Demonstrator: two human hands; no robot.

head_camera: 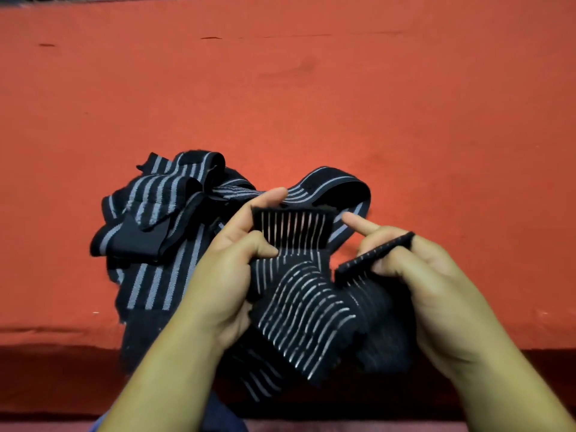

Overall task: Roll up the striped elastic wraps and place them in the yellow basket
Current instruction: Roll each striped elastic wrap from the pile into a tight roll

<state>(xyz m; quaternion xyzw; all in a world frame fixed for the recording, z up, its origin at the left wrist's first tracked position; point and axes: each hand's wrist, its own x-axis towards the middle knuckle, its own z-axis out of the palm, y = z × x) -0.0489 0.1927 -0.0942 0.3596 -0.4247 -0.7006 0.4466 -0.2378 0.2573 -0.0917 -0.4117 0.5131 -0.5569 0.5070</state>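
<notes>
I hold one black elastic wrap with thin silver stripes [305, 307] between both hands, above the near edge of the red surface. My left hand [230, 269] pinches its upper end with thumb and fingers. My right hand [414, 275] grips the other end, its index finger pointing left, and a folded edge of the wrap crosses its fingers. A tangled pile of wider black wraps with grey stripes [156, 219] lies on the surface to the left and behind my hands. The yellow basket is not in view.
A red cloth-covered surface [311, 104] spreads across the view. Its near edge runs under my forearms, with a dark gap below it.
</notes>
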